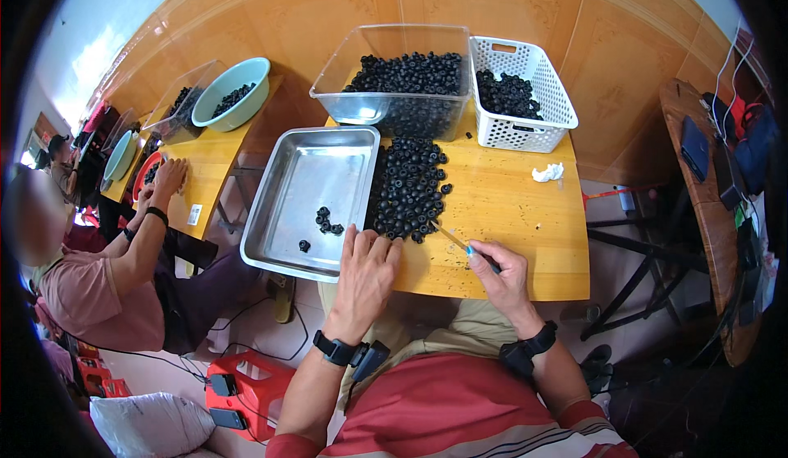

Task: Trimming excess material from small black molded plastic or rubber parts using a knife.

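Note:
My right hand (502, 279) grips a slim tool (449, 236) with a thin metal shaft, a blue band and a dark handle. Its tip reaches the near right edge of a pile of small black ring-shaped parts (408, 191) on the table. Between the pile's near end and the tray's corner, my left hand (365, 273) has its fingers bent down and close together; whatever they hold is hidden. Beside it lies a shallow metal tray (316, 150), with several of the same black parts (326, 222) on its bottom near my left fingertips.
Behind the pile stand a clear plastic bin (392, 103) and a white perforated basket (554, 113), both holding black parts. Crumpled white tissue (547, 172) lies on the yellow table (509, 212). Left, another person works at a table with a green basin (253, 101); a red stool (246, 376) is below.

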Motion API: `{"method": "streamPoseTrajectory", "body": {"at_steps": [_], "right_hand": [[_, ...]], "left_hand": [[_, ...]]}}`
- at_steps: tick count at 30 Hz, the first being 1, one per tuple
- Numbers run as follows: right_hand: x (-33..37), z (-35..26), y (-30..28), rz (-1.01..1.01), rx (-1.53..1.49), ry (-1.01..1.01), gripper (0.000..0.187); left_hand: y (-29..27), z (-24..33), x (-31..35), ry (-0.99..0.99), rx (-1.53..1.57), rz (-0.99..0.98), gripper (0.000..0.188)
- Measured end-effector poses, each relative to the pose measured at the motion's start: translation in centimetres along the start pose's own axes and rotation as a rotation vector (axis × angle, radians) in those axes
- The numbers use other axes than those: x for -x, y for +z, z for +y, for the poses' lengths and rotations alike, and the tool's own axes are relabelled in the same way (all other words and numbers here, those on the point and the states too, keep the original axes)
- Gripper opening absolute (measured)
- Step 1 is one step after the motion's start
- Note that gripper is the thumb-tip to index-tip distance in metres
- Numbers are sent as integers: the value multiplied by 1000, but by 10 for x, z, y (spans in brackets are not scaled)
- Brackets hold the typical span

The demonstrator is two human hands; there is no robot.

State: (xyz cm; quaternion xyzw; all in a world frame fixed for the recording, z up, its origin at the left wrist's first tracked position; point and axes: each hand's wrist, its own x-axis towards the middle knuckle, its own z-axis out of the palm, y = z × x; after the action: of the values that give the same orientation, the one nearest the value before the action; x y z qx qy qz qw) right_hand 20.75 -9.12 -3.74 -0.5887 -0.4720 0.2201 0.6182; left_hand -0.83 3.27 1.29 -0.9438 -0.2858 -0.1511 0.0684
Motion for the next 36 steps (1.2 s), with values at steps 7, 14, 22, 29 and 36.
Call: {"method": "streamPoseTrajectory", "body": {"at_steps": [7, 14, 22, 29, 36], "right_hand": [[0, 4, -1, 1, -2, 14, 31], [0, 3, 0, -1, -3, 3, 31], [0, 0, 0, -3, -13, 11, 30], [-1, 2, 1, -8, -6, -10, 29], [0, 3, 1, 0, -22, -11, 29]], "left_hand": [[-5, 8, 1, -4, 227, 17, 33], [4, 18, -5, -53, 780, 201, 24], [22, 29, -1, -459, 1400, 17, 22], [40, 25, 3, -720, 2130, 40, 21], [43, 26, 0, -755, 2304, 31, 18]]}}
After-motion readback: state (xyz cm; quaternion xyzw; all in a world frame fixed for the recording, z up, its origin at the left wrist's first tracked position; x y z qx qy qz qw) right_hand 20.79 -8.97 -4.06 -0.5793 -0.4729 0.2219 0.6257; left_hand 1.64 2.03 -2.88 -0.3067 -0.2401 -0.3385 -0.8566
